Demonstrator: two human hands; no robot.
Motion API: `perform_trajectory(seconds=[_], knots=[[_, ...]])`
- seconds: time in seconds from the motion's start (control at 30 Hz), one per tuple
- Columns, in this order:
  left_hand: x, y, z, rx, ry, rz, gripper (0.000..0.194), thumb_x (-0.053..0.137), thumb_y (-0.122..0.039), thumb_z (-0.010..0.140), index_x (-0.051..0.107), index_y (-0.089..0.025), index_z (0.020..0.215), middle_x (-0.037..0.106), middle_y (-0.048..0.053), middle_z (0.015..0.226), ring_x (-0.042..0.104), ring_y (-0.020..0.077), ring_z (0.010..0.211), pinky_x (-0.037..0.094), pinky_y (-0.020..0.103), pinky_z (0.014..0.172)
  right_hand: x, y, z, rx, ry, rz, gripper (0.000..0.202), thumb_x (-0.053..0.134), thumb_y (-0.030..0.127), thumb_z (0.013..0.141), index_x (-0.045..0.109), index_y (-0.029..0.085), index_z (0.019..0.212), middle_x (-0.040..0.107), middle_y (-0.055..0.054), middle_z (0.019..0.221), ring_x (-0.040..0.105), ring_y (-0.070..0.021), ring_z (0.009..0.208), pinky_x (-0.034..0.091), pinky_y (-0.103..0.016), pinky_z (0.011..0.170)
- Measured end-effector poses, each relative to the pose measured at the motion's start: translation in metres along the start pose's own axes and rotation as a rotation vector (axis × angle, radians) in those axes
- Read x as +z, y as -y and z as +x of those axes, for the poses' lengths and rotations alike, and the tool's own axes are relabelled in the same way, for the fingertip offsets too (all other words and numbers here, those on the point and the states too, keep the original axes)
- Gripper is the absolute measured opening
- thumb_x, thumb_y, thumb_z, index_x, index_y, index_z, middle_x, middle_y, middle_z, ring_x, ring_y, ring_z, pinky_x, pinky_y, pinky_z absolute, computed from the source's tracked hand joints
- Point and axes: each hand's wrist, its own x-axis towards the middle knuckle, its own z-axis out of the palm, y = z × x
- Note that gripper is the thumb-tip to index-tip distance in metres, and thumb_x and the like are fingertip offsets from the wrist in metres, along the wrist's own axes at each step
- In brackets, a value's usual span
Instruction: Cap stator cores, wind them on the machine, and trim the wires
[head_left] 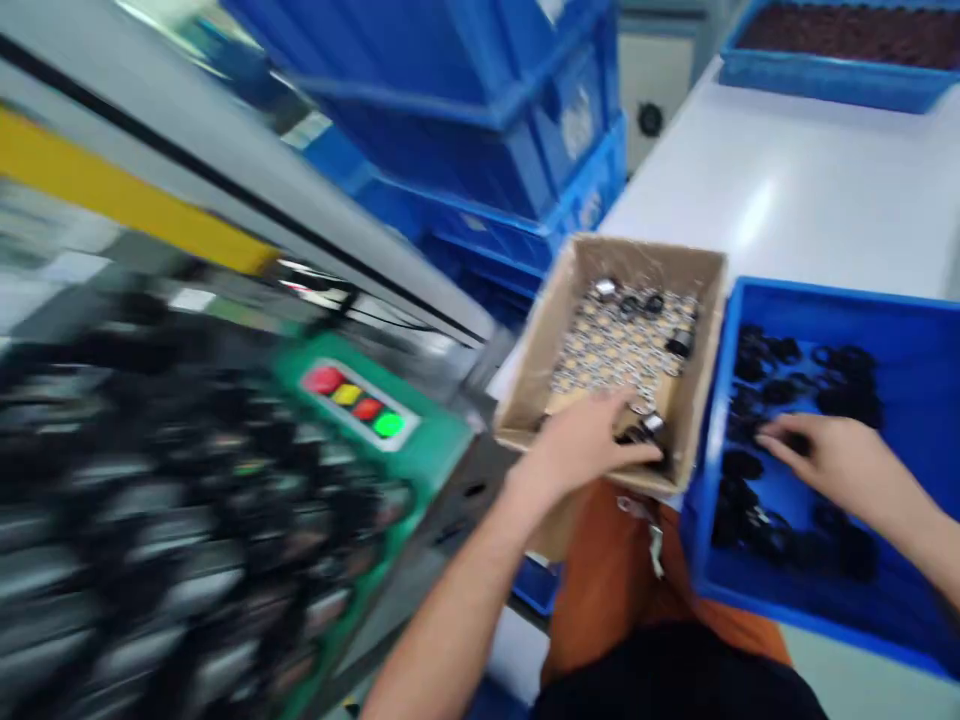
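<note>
My left hand [581, 440] reaches into a cardboard box [540, 345] with its thumb and fingers apart. Between them lies a small silver-and-black cylindrical part [651, 424]; I cannot tell whether the fingers touch it. Rows of small metal rings [619, 345] cover much of the box's inside, with a few black parts [679, 343] on top. To the right, my right hand [832, 455] is over a blue bin [919, 350], thumb and forefinger pinched together among loose black rings [742, 465]. Whatever is at those fingertips is too small and dark to make out.
At left a green machine panel [442, 455] carries coloured buttons [367, 408], beside blurred rows of dark parts [187, 540]. Stacked blue crates [450, 140] stand behind the box. A blue tray [832, 80] of brownish pieces sits on the white table [825, 180].
</note>
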Motion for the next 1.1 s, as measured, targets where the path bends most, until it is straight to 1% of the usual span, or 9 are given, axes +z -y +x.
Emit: perform_trajectory(seconds=[0.07,0.2,0.33,0.43,0.53,0.67,0.8,0.93,1.1], knots=[[0.003,0.007,0.005,-0.048,-0.096,-0.075,0.070,0.089,-0.056,0.102,0.070,-0.016,0.156,0.078,0.021,0.142,0.077,0.0396,0.118,0.061,0.057,0.108,0.014,-0.005,-0.013,0.082,0.104,-0.072,0.026,0.075,0.029,0.107,0.086,0.023,0.130,0.093,-0.015,0.121,0.093,-0.0403,0.102,0.075,-0.050,0.084],[0.022,0.003,0.019,-0.063,-0.162,-0.664,0.063,0.082,-0.051,0.101,0.066,-0.026,0.157,0.059,-0.001,0.098,0.056,0.0151,0.069,0.053,0.032,0.067,0.035,-0.006,-0.022,0.149,0.220,-0.099,0.044,0.081,0.025,0.107,0.077,0.026,0.151,0.083,-0.014,0.138,0.088,-0.0290,0.103,0.067,-0.037,0.083],[0.039,-0.027,0.026,-0.086,-0.204,-1.203,0.055,0.084,-0.024,0.077,0.066,-0.026,0.129,0.056,-0.002,0.104,0.063,0.0128,0.082,0.062,0.027,0.073,0.036,0.001,-0.020,0.084,0.274,-0.006,0.043,0.082,0.013,0.104,0.081,0.027,0.145,0.082,-0.011,0.140,0.088,-0.0269,0.108,0.066,-0.034,0.086],[0.048,-0.041,0.030,-0.105,-0.221,-1.391,0.043,0.084,-0.022,0.075,0.058,-0.024,0.109,0.064,-0.001,0.106,0.069,0.0135,0.091,0.065,0.024,0.075,0.035,-0.002,-0.017,0.026,0.299,0.091,0.045,0.082,0.007,0.102,0.082,0.027,0.143,0.086,-0.009,0.139,0.089,-0.0292,0.120,0.068,-0.038,0.097],[0.053,-0.043,0.032,-0.132,-0.147,-1.470,0.038,0.086,-0.043,0.093,0.058,-0.024,0.110,0.072,0.000,0.097,0.067,0.0124,0.073,0.056,0.023,0.059,0.037,-0.009,-0.015,-0.002,0.304,0.191,0.038,0.086,0.010,0.101,0.084,0.024,0.136,0.090,-0.010,0.136,0.088,-0.0296,0.125,0.070,-0.041,0.107],[0.056,-0.042,0.031,-0.139,-0.117,-1.428,0.052,0.076,-0.073,0.105,0.063,-0.024,0.120,0.075,-0.001,0.078,0.048,0.0098,0.045,0.040,0.025,0.045,0.042,-0.011,-0.013,-0.056,0.319,0.332,0.043,0.095,0.026,0.102,0.084,0.025,0.144,0.090,-0.009,0.131,0.088,-0.0203,0.095,0.072,-0.034,0.089],[0.059,-0.044,0.029,-0.059,-0.147,-1.319,0.072,0.055,-0.094,0.107,0.068,-0.024,0.096,0.057,-0.002,0.053,0.037,0.0115,0.037,0.026,0.027,0.040,0.044,-0.006,-0.012,-0.099,0.318,0.387,0.025,0.096,0.033,0.102,0.090,0.024,0.124,0.085,-0.007,0.118,0.082,-0.0165,0.084,0.070,-0.031,0.084],[0.063,-0.041,0.027,-0.011,-0.188,-1.277,0.078,0.046,-0.095,0.111,0.066,-0.026,0.081,0.040,-0.004,0.045,0.032,0.0127,0.039,0.027,0.029,0.042,0.041,-0.008,-0.013,-0.122,0.318,0.339,0.012,0.094,0.032,0.104,0.089,0.023,0.109,0.081,-0.006,0.108,0.082,-0.0176,0.083,0.067,-0.030,0.082],[0.067,-0.037,0.027,0.014,-0.199,-1.268,0.077,0.042,-0.091,0.115,0.065,-0.025,0.081,0.037,-0.004,0.049,0.035,0.0139,0.045,0.031,0.029,0.047,0.029,-0.011,-0.018,-0.145,0.274,0.238,0.012,0.082,0.034,0.112,0.089,0.024,0.109,0.083,-0.010,0.107,0.085,-0.0253,0.090,0.070,-0.038,0.085]])
